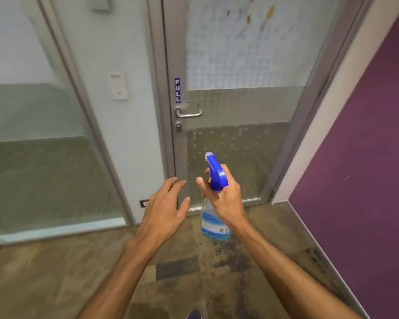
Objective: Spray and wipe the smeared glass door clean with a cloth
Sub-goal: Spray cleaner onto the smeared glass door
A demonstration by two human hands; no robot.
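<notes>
The door (240, 116) stands shut straight ahead in a grey metal frame (158, 88). At its right edge is a pale strip (323, 134) of wall, and beyond that a purple wall (366, 157) runs back toward the person and closes in the right side. On the left a fixed glass panel (32, 134) angles away, so the floor (78, 272) widens there. The floor up to the door's foot is stained concrete with dark patches.

Both hands hang in front of the door's lower left part, near its latch edge. The right hand (228, 199) grips the neck of a bottle (213, 226), with its fingers curled under the blue trigger head and the nozzle pointing up toward the glass. The bottle's clear body hangs below the hand, with blue liquid at the bottom. The left hand (165, 208) holds nothing. Its fingers are spread and loosely bent, and it sits just beside the right hand with a gap between them.

The door's glass has a dotted frosted film over its upper part, a plainer band at handle height, and scattered dots lower down. The lowest part looks hazy. A few yellowish marks show near the top. A lever handle (189, 112) sits on the left stile, with a blue PULL sticker (177, 90) above it and a keyhole (178, 127) below.
</notes>
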